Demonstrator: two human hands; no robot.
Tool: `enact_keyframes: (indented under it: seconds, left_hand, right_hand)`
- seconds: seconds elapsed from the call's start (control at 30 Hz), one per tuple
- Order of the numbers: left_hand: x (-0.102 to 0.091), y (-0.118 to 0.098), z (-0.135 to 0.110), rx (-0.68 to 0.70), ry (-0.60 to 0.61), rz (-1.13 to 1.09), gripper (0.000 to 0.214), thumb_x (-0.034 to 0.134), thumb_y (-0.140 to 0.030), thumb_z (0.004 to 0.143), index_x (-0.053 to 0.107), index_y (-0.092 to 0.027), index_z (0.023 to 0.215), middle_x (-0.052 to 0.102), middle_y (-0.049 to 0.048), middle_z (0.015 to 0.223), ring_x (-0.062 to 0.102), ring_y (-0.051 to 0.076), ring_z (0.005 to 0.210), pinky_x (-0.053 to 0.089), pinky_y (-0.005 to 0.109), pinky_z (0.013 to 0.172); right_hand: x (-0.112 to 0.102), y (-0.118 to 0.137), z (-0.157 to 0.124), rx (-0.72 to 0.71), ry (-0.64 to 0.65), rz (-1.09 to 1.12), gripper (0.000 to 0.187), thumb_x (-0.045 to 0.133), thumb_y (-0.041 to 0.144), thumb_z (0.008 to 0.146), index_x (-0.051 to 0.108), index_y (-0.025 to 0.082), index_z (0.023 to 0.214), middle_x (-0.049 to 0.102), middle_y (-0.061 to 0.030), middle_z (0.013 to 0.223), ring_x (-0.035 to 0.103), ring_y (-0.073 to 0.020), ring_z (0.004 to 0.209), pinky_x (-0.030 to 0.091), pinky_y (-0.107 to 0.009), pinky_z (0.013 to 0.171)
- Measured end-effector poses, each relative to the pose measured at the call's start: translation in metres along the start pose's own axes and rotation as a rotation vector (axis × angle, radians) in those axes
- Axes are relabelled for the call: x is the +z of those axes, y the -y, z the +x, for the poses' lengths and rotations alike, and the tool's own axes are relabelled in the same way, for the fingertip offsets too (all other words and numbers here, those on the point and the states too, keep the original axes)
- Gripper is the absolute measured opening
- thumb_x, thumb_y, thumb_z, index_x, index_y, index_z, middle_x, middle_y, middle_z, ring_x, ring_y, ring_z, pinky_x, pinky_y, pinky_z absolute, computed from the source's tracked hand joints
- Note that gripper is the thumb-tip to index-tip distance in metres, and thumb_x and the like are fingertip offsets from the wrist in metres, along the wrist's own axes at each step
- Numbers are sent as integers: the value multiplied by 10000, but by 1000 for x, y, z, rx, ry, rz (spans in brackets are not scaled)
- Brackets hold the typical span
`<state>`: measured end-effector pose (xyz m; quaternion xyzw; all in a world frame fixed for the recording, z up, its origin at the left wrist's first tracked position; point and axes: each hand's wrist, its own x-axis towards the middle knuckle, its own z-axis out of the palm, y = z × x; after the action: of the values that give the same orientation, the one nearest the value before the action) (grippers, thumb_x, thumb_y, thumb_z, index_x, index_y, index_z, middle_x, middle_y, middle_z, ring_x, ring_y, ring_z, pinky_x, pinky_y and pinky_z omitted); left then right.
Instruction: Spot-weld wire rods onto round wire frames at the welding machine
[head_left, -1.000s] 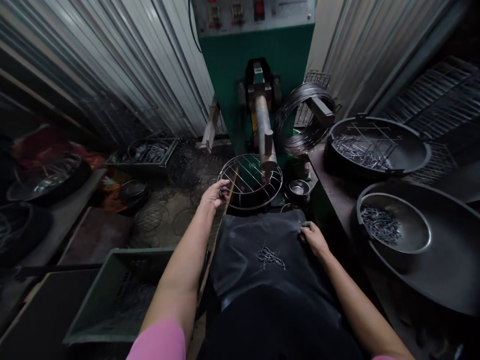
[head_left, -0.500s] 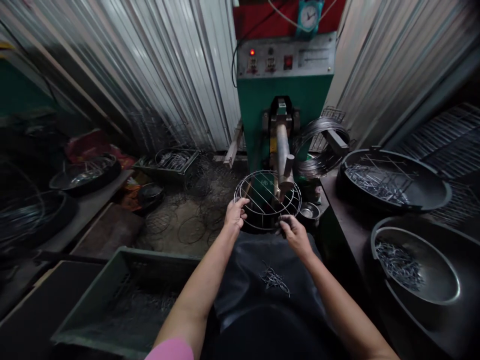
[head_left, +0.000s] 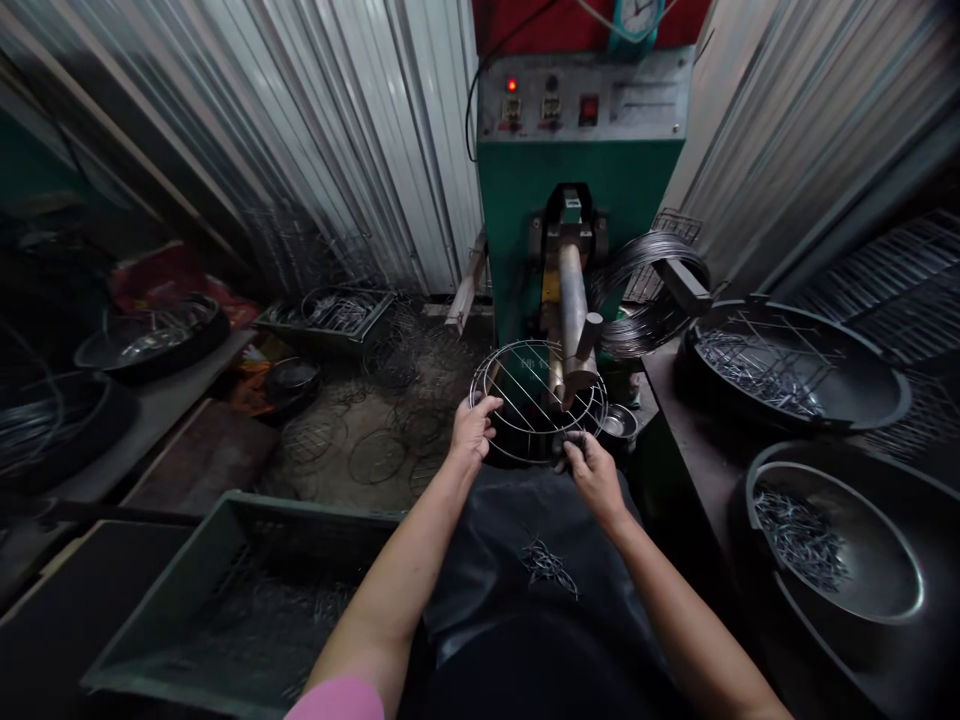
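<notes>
A round wire rack (head_left: 517,405), with two rings and straight bars across, is held level at the welding machine's electrodes (head_left: 574,375). My left hand (head_left: 472,432) is closed on the left side of its rim, thumb on top. At the near right rim, my right hand (head_left: 591,468) is closed in a pinch against the rack; a small wire piece between the fingers cannot be ruled out. The right part of the rack lies under the electrode arm. Short bent wire pieces (head_left: 550,567) lie in a small heap on the dark apron (head_left: 480,540) over my lap.
The green machine (head_left: 510,220) has a lit panel. A wire coil (head_left: 652,290) hangs to its right. Two pans (head_left: 892,400) (head_left: 911,545) of wire pieces stand at right. A green crate (head_left: 247,505) is at left; wire rings (head_left: 379,455) lie on the floor.
The view has shifted slightly, so the machine sits a little higher and further right. Both hands keep their hold on the rack, which stays almost in place beneath the electrodes.
</notes>
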<state>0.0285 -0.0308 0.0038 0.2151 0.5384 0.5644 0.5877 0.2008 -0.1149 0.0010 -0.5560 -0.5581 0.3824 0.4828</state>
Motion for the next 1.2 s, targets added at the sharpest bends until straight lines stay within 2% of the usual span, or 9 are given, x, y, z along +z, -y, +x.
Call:
enact_keyframes:
  seconds: [0.33, 0.6, 0.73, 0.83, 0.9, 1.0, 1.1, 1.2]
  left_hand:
    - [10, -2, 15, -31, -19, 12, 379, 699, -237, 438, 408, -189, 676, 366, -98, 515, 248, 13, 381, 135, 162, 371]
    - [14, -4, 22, -41, -43, 53, 339, 689, -241, 436, 422, -184, 636, 349, -88, 500, 271, 26, 390, 160, 157, 355]
    - [16, -4, 21, -45, -70, 27, 335, 695, -213, 450, 407, -183, 619, 322, -96, 496, 239, 15, 378, 129, 156, 357]
    - [16, -3, 20, -60, -94, 11, 338, 699, -206, 460, 391, -183, 597, 306, -97, 490, 232, 13, 374, 122, 159, 355]
    - [16, -3, 19, -57, -101, 18, 331, 703, -216, 465, 398, -181, 590, 306, -95, 485, 239, 17, 376, 136, 161, 351]
    - [17, -3, 17, -40, -104, 27, 313, 701, -223, 472, 410, -176, 578, 316, -89, 486, 252, 22, 383, 150, 164, 346]
    - [17, -3, 14, -60, -128, 10, 326, 696, -209, 482, 376, -179, 540, 268, -96, 468, 213, 16, 377, 125, 165, 343]
    - [18, -2, 10, -91, -162, -16, 353, 696, -197, 496, 345, -185, 529, 243, -103, 453, 193, 12, 367, 110, 164, 339]
  right_hand:
    - [-2, -6, 16, 47, -12, 66, 209, 475, 419, 817, 512, 216, 852, 628, -21, 738, 559, -125, 506, 446, -251, 491]
    - [-5, -2, 27, 35, -31, 43, 221, 480, 407, 799, 518, 193, 843, 609, 3, 684, 547, -107, 471, 418, -241, 491]
    - [-4, -4, 26, 78, -38, 87, 274, 514, 447, 773, 535, 189, 862, 602, 6, 683, 555, -112, 475, 403, -231, 461]
    - [-7, -8, 18, 134, -85, 176, 317, 535, 475, 760, 544, 191, 900, 633, -28, 783, 580, -124, 532, 430, -237, 475]
    - [-15, -17, 8, 154, -156, 238, 331, 545, 473, 759, 546, 191, 931, 640, -43, 830, 582, -125, 557, 448, -244, 498]
    - [-32, -41, -11, 219, -227, 289, 316, 558, 444, 747, 555, 188, 931, 622, -22, 763, 555, -112, 538, 431, -235, 490]
    - [-50, -72, -31, 333, -207, 281, 330, 577, 425, 691, 578, 180, 914, 600, -5, 706, 542, -114, 517, 420, -241, 478]
    - [-60, -100, -53, 428, -142, 163, 361, 578, 416, 643, 596, 173, 909, 592, 6, 617, 535, -132, 483, 410, -254, 463]
